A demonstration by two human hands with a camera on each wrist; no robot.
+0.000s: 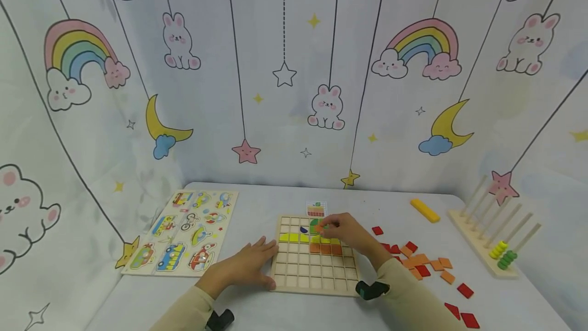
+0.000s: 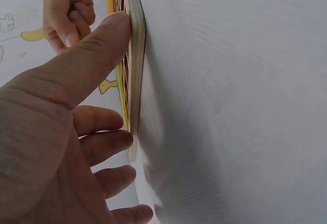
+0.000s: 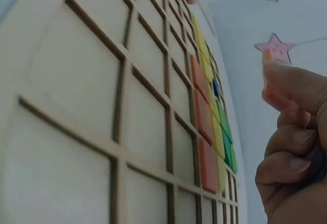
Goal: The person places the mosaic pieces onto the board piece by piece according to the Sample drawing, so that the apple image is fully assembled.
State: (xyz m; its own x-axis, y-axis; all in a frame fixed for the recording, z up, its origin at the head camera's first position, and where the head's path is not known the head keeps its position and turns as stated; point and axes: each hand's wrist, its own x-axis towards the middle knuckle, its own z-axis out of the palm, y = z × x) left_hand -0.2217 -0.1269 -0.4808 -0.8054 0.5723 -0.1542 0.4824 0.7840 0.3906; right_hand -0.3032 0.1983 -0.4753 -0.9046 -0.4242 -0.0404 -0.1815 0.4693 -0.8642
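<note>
A wooden grid board [image 1: 317, 281] lies on the white table. My left hand [image 1: 248, 264] rests at its left edge with fingers spread; the thumb [image 2: 102, 43] touches the rim in the left wrist view. Over the upper part of the board, my right hand [image 1: 346, 233] pinches a small orange tile [image 3: 266, 55] between thumb and finger, largely hidden by them. In the grid sit a row of yellow tiles [image 1: 294, 237], several orange tiles [image 1: 326, 249] below it, green tiles [image 3: 226, 132] above, and a small blue piece [image 1: 303, 230].
Loose red and orange tiles [image 1: 419, 259] are scattered right of the board. Behind the board stands a small picture card [image 1: 316, 208]. A vehicle picture puzzle [image 1: 184, 234] lies at left. To the right are a yellow bar [image 1: 424, 210] and a peg stand [image 1: 482, 246] with rings.
</note>
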